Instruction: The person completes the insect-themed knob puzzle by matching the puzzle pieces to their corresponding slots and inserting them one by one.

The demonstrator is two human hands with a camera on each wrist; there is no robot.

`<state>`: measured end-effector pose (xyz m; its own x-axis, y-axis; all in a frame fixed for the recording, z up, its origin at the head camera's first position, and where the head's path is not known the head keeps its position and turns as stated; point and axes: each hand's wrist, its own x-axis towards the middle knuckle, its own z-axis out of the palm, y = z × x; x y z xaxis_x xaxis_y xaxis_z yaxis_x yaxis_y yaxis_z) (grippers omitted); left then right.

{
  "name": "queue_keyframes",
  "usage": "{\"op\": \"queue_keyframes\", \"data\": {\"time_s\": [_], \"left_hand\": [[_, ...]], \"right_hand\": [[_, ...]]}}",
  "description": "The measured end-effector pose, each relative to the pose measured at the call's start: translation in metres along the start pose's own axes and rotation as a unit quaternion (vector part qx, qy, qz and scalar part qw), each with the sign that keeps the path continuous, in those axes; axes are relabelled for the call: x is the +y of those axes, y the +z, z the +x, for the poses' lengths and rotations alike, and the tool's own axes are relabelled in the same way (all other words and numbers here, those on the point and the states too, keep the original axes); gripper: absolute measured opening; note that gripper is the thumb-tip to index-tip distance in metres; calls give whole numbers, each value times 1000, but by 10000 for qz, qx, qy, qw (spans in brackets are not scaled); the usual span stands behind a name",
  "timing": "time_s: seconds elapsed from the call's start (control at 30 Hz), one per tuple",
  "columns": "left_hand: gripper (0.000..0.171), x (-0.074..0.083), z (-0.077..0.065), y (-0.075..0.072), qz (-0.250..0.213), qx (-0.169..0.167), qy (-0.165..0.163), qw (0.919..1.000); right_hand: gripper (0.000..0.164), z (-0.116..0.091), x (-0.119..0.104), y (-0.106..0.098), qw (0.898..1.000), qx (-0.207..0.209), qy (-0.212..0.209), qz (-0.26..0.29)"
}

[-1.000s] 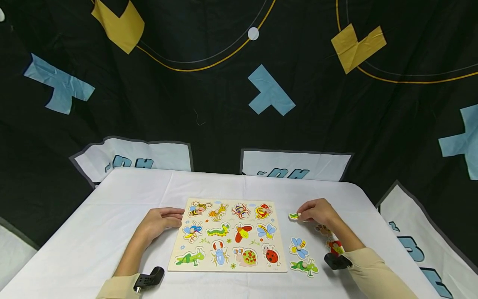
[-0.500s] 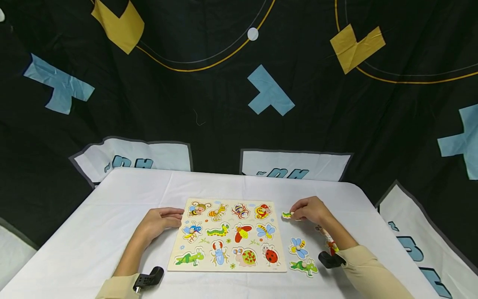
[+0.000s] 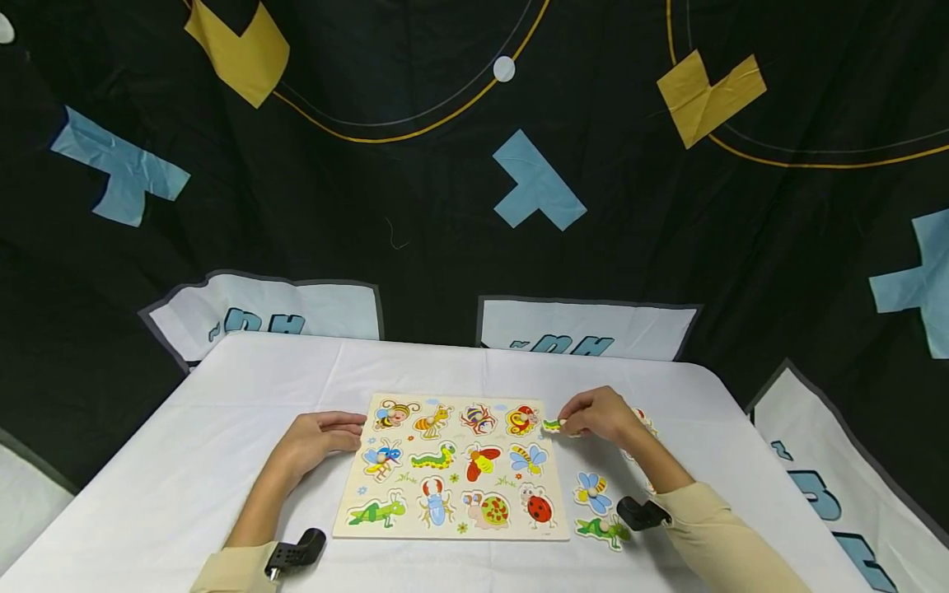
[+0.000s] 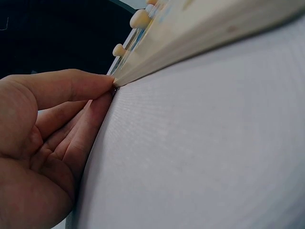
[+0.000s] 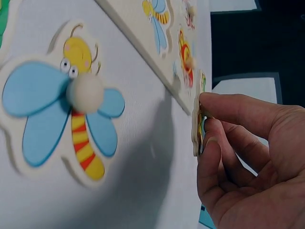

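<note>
A pale wooden peg-puzzle board with colourful insect pictures lies on the table. My left hand rests at its left edge; in the left wrist view the fingertips touch the board's edge, fingers fairly straight. Just off the board's upper right edge, my right hand pinches a green caterpillar puzzle piece. In the right wrist view this piece appears nearly edge-on between thumb and fingers, its face mostly hidden. A blue-winged dragonfly piece with a round knob and a green grasshopper piece lie right of the board.
More pieces lie behind the right forearm, mostly hidden by it. Some board pictures carry round wooden knobs. A white cloth covers the table, and a black curtain hangs behind it.
My right hand has moved left with the caterpillar piece, from over the loose pieces to the board's right edge. The left hand has stayed put.
</note>
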<state>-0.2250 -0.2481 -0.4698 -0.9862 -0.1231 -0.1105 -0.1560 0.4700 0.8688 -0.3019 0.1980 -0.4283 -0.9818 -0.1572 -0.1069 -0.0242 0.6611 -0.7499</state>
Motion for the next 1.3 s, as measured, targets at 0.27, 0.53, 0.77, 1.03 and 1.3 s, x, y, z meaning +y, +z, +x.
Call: {"op": "queue_keyframes", "data": {"time_s": [0.27, 0.53, 0.77, 1.03, 1.3], "left_hand": [[48, 2, -1, -1, 2, -35, 20, 10000], [48, 1, -1, 0, -44, -6, -3, 10000], [49, 1, 0, 0, -10, -12, 72, 10000], [48, 2, -1, 0, -25, -40, 86, 10000], [48, 1, -1, 0, -295, -118, 100, 9994]], "right_hand": [[15, 0, -9, 12, 9999, -44, -110, 9], [14, 1, -16, 22, 9995, -149, -279, 35], [14, 3, -25, 35, 9991, -214, -349, 73], [13, 3, -38, 47, 9975, -376, -576, 152], [12, 3, -51, 63, 9959, -538, -712, 112]]}}
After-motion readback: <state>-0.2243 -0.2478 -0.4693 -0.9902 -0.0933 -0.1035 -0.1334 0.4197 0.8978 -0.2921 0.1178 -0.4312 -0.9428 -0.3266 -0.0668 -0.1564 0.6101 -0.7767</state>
